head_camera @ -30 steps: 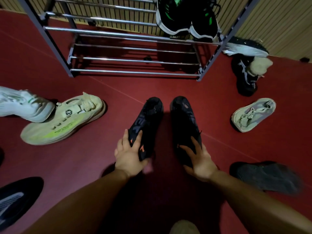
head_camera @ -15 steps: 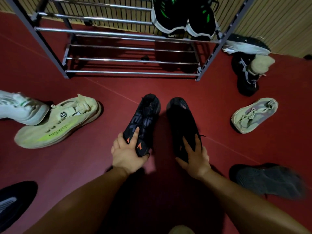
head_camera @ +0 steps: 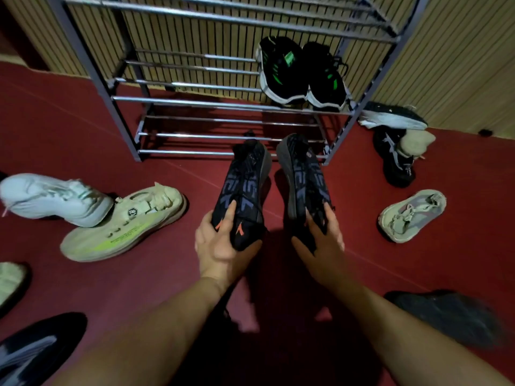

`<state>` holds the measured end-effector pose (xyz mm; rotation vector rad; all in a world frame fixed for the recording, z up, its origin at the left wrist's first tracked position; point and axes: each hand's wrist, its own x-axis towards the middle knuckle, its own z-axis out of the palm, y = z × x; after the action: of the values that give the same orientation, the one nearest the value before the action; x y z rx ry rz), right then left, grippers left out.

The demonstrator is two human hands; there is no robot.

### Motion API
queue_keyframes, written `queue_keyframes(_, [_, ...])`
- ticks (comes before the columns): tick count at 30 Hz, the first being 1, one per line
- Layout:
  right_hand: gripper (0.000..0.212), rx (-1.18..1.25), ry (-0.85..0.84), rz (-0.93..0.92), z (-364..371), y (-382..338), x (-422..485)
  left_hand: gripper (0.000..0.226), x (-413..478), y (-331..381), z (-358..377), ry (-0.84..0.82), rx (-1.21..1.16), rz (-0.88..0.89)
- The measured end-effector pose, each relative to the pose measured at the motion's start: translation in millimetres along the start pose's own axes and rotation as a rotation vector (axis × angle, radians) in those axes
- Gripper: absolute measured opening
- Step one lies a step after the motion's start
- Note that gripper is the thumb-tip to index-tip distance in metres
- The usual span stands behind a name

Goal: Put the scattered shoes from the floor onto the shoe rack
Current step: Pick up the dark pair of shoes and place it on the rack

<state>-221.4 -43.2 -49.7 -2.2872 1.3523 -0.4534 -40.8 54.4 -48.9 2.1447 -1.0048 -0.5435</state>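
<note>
My left hand grips the heel of a black shoe with orange marks. My right hand grips the heel of its matching black shoe. Both shoes are lifted off the red floor, toes pointing at the metal shoe rack just ahead. A black pair with green stripes sits on the right end of the rack's middle shelf. The lower shelves hold nothing.
On the floor at left lie a white shoe, a cream shoe with a yellow-green stripe and a dark shoe. At right lie a beige shoe, black shoes by the rack's leg, and a dark grey shoe.
Both hands closed on the black shoes' heels and lifted them off the floor toward the rack. The view tilted up, showing more of the rack.
</note>
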Motion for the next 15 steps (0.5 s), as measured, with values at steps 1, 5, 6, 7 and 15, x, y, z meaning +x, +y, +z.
queue_keyframes(1, [0.071, 0.009, 0.025, -0.01, -3.3, -5.0, 2.6, 0.1, 1.3, 3.5, -6.5, 0.012, -0.008, -0.003])
queue_keyframes(5, [0.063, -0.012, 0.131, -0.067, -17.2, -22.1, 17.8, 0.103, 8.0, 19.0, -27.8, 0.09, -0.067, -0.01])
queue_keyframes(6, [0.062, -0.028, 0.156, -0.086, -22.0, -27.4, 23.5, 0.101, 11.3, 24.5, -33.4, 0.114, -0.093, 0.004])
queue_keyframes(7, [0.063, -0.05, 0.178, -0.097, -26.2, -31.7, 29.0, 0.099, 14.5, 28.4, -38.4, 0.137, -0.117, 0.02])
queue_keyframes(15, [0.063, -0.109, 0.294, -0.26, -62.4, -49.3, 70.1, 0.095, 52.8, 75.6, -75.0, 0.29, -0.116, 0.154])
